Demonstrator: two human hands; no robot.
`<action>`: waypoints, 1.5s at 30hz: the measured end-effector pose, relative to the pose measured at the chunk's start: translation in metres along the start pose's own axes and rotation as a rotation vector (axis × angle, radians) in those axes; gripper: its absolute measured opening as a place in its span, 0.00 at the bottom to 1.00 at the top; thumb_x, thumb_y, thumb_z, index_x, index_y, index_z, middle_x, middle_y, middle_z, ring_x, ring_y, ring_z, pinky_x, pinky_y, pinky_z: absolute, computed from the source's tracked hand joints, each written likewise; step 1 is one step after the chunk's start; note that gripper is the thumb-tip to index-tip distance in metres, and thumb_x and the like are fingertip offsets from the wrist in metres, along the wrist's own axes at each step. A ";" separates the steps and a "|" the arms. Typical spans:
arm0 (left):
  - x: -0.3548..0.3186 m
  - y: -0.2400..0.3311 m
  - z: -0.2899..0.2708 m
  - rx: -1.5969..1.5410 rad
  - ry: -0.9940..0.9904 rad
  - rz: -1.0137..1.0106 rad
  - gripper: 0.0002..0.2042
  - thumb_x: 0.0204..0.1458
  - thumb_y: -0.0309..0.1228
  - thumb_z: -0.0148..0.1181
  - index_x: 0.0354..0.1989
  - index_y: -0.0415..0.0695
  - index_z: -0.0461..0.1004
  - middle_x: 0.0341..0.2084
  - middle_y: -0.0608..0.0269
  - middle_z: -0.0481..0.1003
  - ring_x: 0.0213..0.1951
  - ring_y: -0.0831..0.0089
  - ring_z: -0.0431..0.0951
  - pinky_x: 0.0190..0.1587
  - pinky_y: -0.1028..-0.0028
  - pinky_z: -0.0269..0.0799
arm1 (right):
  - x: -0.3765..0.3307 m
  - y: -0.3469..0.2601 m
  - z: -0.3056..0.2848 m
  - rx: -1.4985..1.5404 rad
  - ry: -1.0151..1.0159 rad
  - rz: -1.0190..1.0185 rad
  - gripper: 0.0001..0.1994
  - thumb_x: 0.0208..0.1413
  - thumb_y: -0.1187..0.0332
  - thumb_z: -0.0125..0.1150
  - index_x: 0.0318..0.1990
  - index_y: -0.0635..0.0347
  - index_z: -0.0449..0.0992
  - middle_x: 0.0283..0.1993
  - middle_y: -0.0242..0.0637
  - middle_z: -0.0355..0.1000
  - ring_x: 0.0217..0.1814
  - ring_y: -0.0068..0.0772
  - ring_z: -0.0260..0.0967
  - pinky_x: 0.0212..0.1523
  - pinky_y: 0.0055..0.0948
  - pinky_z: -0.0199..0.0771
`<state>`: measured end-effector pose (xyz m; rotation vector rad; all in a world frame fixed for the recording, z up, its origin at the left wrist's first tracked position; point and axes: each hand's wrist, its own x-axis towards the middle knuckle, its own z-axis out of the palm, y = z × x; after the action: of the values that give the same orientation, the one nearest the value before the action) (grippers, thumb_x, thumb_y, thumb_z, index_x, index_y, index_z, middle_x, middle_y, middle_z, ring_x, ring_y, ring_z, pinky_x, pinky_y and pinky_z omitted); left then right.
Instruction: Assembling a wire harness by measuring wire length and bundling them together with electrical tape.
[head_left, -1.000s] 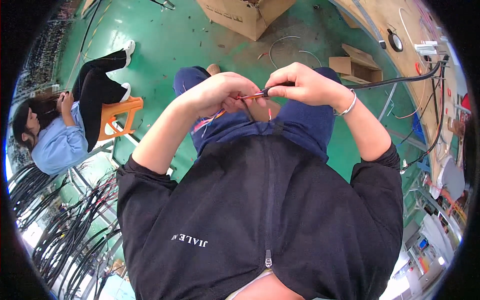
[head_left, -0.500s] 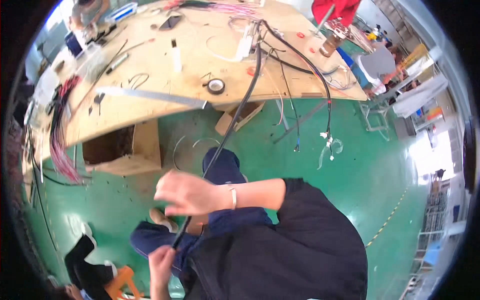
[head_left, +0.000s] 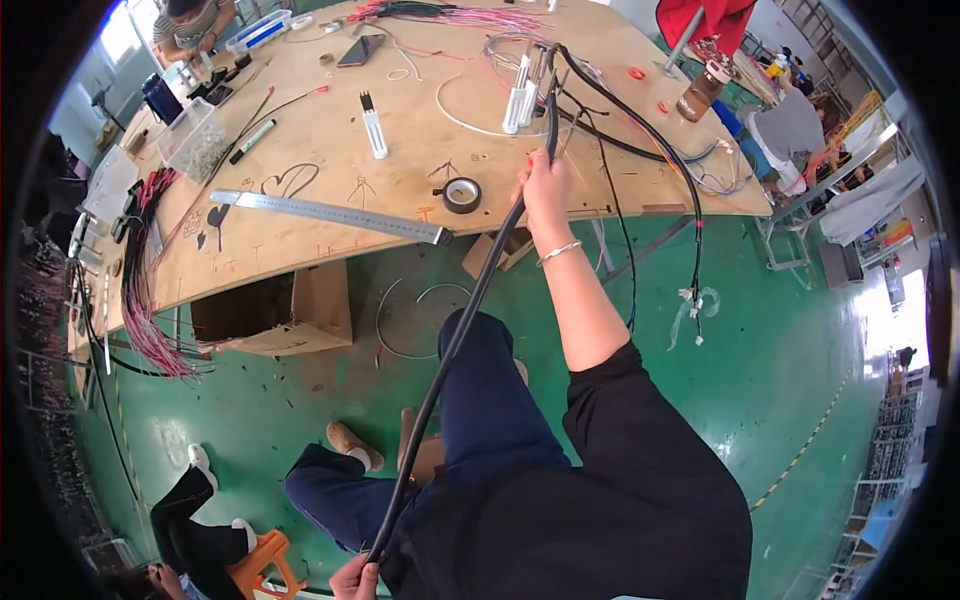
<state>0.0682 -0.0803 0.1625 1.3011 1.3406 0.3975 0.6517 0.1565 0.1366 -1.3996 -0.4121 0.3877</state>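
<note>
Stretching taut between clenched right hand (head_left: 541,190) and left hand (head_left: 355,577) fingers, smooth black sheathed cable (head_left: 455,335).

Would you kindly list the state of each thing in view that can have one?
black cable: stretched straight between both hands
right hand: closed around the cable
left hand: gripping the cable's lower end
tape roll: lying flat
metal ruler: lying flat on the workbench

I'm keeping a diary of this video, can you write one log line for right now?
right hand: grips black cable at wooden table edge | left hand: holds cable's lower end | cable: stretched between hands
</note>
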 end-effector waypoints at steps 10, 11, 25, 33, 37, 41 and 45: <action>0.013 0.019 0.011 0.074 0.085 0.000 0.11 0.57 0.29 0.58 0.26 0.34 0.75 0.20 0.74 0.67 0.27 0.84 0.65 0.30 0.78 0.62 | -0.068 -0.029 -0.010 -1.102 0.250 -0.906 0.19 0.55 0.66 0.62 0.51 0.63 0.67 0.39 0.46 0.72 0.47 0.51 0.69 0.52 0.50 0.68; 0.017 0.007 0.003 0.050 0.001 0.015 0.12 0.58 0.30 0.58 0.23 0.36 0.72 0.21 0.73 0.68 0.28 0.83 0.66 0.31 0.79 0.63 | -0.085 -0.033 0.000 -0.975 0.130 -1.005 0.17 0.55 0.68 0.62 0.50 0.64 0.70 0.40 0.47 0.72 0.48 0.49 0.69 0.52 0.46 0.69; 0.050 0.024 -0.050 -0.563 -0.608 -0.098 0.23 0.61 0.24 0.51 0.65 0.34 0.62 0.39 0.53 0.78 0.42 0.68 0.81 0.45 0.74 0.76 | -0.331 -0.021 0.048 -0.227 -1.955 -0.470 0.12 0.61 0.73 0.56 0.51 0.66 0.75 0.42 0.46 0.76 0.42 0.45 0.75 0.44 0.33 0.74; 0.012 -0.025 -0.088 -0.252 -0.437 -0.122 0.12 0.61 0.30 0.58 0.47 0.34 0.78 0.27 0.67 0.76 0.31 0.80 0.74 0.35 0.80 0.70 | -0.298 -0.028 0.053 -0.558 -2.133 -0.060 0.12 0.64 0.70 0.52 0.50 0.68 0.74 0.41 0.36 0.75 0.43 0.27 0.69 0.48 0.26 0.68; 0.001 -0.016 -0.075 -0.084 -0.204 -0.043 0.10 0.62 0.29 0.57 0.46 0.36 0.78 0.24 0.71 0.72 0.29 0.83 0.69 0.33 0.80 0.66 | -0.289 -0.018 0.043 -0.624 -2.257 0.421 0.16 0.65 0.66 0.54 0.55 0.67 0.74 0.41 0.32 0.74 0.42 0.23 0.67 0.47 0.23 0.68; 0.001 -0.009 -0.045 0.085 -0.122 0.148 0.10 0.63 0.28 0.55 0.47 0.35 0.76 0.27 0.69 0.74 0.32 0.81 0.70 0.36 0.77 0.68 | -0.317 -0.004 0.053 -0.273 -2.246 -0.398 0.19 0.66 0.61 0.55 0.58 0.65 0.73 0.41 0.33 0.76 0.41 0.24 0.70 0.47 0.25 0.72; 0.007 0.004 -0.045 0.097 -0.190 0.146 0.11 0.58 0.27 0.60 0.48 0.37 0.75 0.29 0.66 0.77 0.34 0.83 0.72 0.38 0.77 0.69 | -0.353 -0.019 0.049 -0.543 -2.402 0.587 0.14 0.69 0.64 0.50 0.49 0.67 0.76 0.32 0.26 0.70 0.32 0.15 0.64 0.34 0.17 0.67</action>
<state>0.0333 -0.0532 0.1753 1.4851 1.1207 0.3029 0.3214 0.0212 0.1441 -0.7553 -2.0804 2.5559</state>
